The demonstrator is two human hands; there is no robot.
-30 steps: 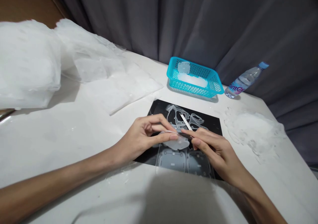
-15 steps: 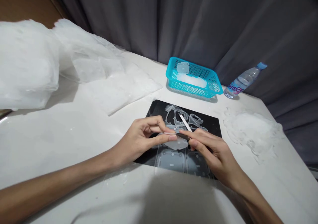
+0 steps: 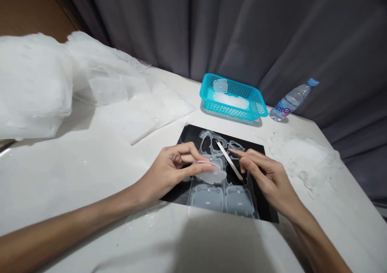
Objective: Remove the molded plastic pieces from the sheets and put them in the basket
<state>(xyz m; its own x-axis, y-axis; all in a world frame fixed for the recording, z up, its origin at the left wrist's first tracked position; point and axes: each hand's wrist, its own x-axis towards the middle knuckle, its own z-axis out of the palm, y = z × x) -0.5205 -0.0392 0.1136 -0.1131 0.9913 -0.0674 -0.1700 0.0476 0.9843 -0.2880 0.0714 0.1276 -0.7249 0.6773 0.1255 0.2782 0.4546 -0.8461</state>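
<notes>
Frosted plastic piece (image 3: 215, 177): thin, translucent, rounded outline with small lobes; pinched at left by left fingers (image 3: 191, 148), tilted, raised over sheet. Dark tool (image 3: 234, 151): slim, narrow end jutting left from right fingers (image 3: 256, 160), apart from held piece. Clear plastic sheet (image 3: 208, 196): flat on black mat (image 3: 266, 208); two rounded-rectangular panels side by side in near row, open outlines and twisted strips at far end. White strip (image 3: 229, 161): straight, slanting far left to near right across sheet.

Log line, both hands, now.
left hand: pinching translucent plastic | right hand: holding dark slim tool | white strip: over black mat | blue basket: beyond black mat
</notes>
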